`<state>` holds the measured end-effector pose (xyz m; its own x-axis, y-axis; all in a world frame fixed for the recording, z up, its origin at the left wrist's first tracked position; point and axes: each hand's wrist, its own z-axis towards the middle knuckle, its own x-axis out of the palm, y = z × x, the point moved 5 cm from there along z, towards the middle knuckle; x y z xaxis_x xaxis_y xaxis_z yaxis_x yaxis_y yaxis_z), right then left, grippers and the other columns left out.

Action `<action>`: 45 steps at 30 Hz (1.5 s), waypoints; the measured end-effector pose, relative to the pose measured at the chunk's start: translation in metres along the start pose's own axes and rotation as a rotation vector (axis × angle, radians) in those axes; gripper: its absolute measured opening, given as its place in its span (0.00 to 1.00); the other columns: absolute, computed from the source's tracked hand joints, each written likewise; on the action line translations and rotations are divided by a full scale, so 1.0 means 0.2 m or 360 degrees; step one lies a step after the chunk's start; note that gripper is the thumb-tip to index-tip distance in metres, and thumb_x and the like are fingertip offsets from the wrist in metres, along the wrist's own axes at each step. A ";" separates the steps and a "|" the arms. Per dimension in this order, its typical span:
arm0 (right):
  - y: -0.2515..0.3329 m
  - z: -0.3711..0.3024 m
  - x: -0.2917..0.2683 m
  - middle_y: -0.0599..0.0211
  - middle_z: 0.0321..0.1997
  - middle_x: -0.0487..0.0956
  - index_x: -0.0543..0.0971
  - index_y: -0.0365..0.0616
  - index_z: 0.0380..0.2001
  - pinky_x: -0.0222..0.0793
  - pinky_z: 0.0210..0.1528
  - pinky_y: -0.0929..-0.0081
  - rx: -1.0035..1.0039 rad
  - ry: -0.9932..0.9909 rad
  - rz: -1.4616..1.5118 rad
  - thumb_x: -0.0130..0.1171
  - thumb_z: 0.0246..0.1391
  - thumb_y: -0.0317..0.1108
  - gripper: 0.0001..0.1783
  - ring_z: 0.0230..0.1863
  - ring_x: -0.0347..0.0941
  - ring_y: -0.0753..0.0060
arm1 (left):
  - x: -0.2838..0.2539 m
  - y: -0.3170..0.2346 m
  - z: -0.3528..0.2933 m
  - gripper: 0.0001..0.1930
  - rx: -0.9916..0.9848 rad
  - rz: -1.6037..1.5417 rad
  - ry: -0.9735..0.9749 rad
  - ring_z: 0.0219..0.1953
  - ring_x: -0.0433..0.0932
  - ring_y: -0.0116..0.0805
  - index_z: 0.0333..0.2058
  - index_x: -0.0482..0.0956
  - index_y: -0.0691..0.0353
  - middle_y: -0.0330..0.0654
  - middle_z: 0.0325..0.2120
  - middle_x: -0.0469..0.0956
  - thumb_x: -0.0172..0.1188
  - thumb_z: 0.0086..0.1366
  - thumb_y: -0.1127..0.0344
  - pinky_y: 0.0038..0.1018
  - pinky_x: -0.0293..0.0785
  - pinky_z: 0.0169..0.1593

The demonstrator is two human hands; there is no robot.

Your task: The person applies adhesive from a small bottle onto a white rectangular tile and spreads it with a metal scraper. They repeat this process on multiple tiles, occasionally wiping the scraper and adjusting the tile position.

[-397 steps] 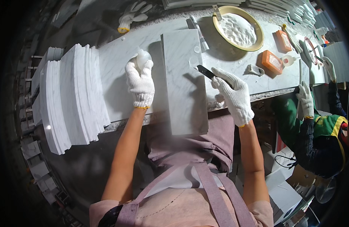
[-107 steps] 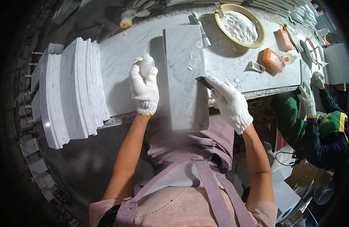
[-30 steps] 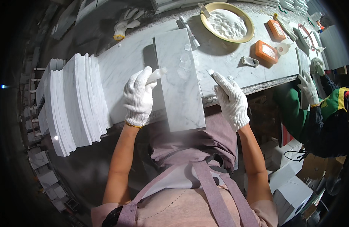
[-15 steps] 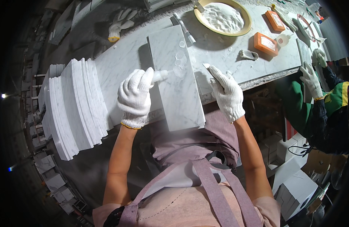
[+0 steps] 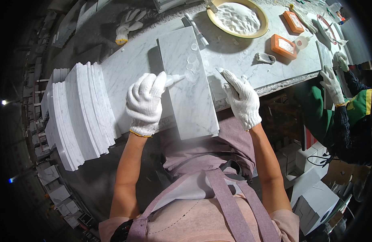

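Note:
A grey-veined white marble slab (image 5: 192, 107) lies lengthwise in front of me, its near end jutting past the table edge. Clear wet-looking blotches (image 5: 191, 68) mark its upper middle. My left hand (image 5: 144, 105), in a white knit glove, is closed around a small translucent squeeze bottle (image 5: 171, 80), with the nozzle pointing right over the slab toward the blotches. Right of the slab, my gloved right hand (image 5: 244, 101) pinches a small, thin, pale blade-like piece (image 5: 219, 70); only its tip shows past the fingers.
Stacked marble pieces (image 5: 83, 115) stand at left. Beyond the slab are a marker (image 5: 197, 29), a bowl of white powder (image 5: 237, 20), orange blocks (image 5: 283, 46), a rolled cloth (image 5: 266, 58) and a loose glove (image 5: 128, 26). A co-worker's gloved hand (image 5: 332, 84) is at right.
My left hand has turned slightly, bringing the bottle's nozzle a little farther right and up over the slab. My right hand has barely moved.

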<state>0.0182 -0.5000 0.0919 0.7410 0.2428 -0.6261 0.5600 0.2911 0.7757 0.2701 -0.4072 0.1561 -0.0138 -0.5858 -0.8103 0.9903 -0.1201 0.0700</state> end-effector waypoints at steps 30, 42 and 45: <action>-0.02 -0.01 -0.05 0.65 0.60 0.83 0.76 0.49 0.66 0.71 0.62 0.69 0.0260 0.0104 0.0451 0.61 0.68 0.34 0.25 0.52 0.82 0.70 | 0.15 0.09 -0.15 0.29 -0.0574 -0.0642 -0.0113 0.50 0.81 0.40 0.58 0.78 0.55 0.42 0.48 0.79 0.64 0.57 0.83 0.35 0.80 0.51; -0.05 -0.19 -0.18 0.71 0.37 0.77 0.63 0.35 0.73 0.73 0.33 0.83 0.0756 0.0305 0.1792 0.64 0.66 0.34 0.37 0.34 0.76 0.76 | 0.34 0.40 -0.24 0.23 -0.1785 -0.1569 -0.0357 0.50 0.78 0.34 0.58 0.72 0.66 0.43 0.51 0.77 0.65 0.65 0.75 0.32 0.79 0.55; -0.06 -0.23 -0.17 0.67 0.37 0.78 0.75 0.34 0.56 0.75 0.32 0.80 0.0877 0.0361 0.1832 0.65 0.65 0.35 0.22 0.32 0.79 0.73 | 0.38 0.51 -0.23 0.21 -0.1774 -0.1460 -0.0472 0.52 0.77 0.35 0.55 0.75 0.65 0.43 0.50 0.78 0.68 0.64 0.71 0.34 0.75 0.57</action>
<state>-0.0301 -0.4691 0.1007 0.8472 0.2635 0.4614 -0.2354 -0.5923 0.7706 0.3756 -0.4282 0.0748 -0.5724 -0.8029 -0.1667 0.2098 0.0531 -0.9763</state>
